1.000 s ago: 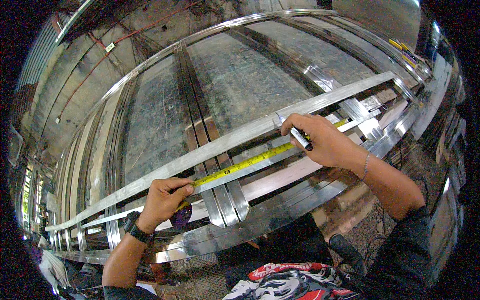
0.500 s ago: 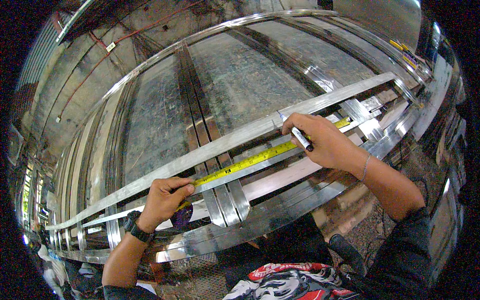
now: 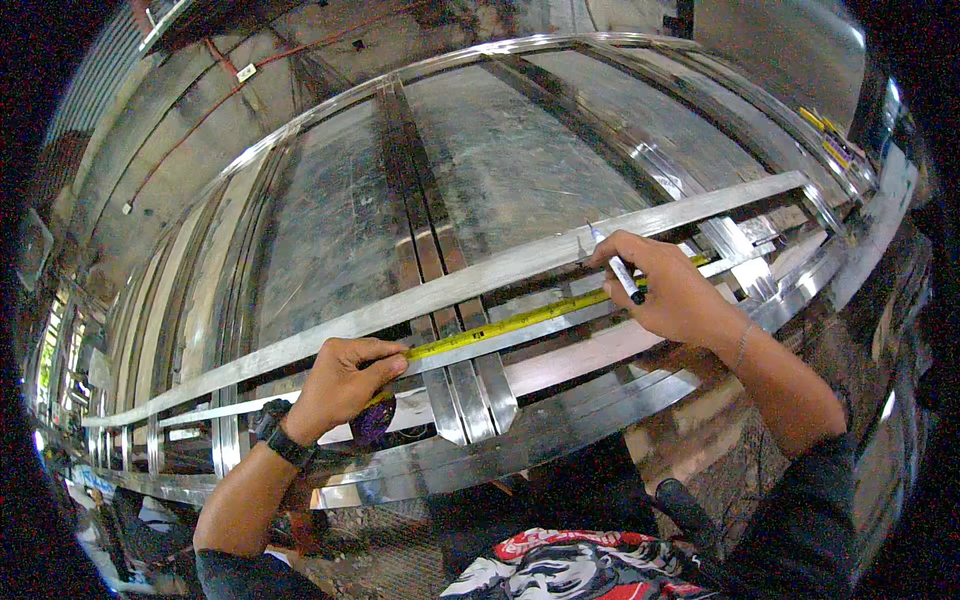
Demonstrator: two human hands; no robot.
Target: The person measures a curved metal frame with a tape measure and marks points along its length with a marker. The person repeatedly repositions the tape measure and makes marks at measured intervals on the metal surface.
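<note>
Running from left hand — and past right hand — is yellow tape.

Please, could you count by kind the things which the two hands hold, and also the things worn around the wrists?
Tape measure, held by the left hand: 1
Marker, held by the right hand: 1
Black watch: 1
Thin bracelet: 1
Total: 4
</note>
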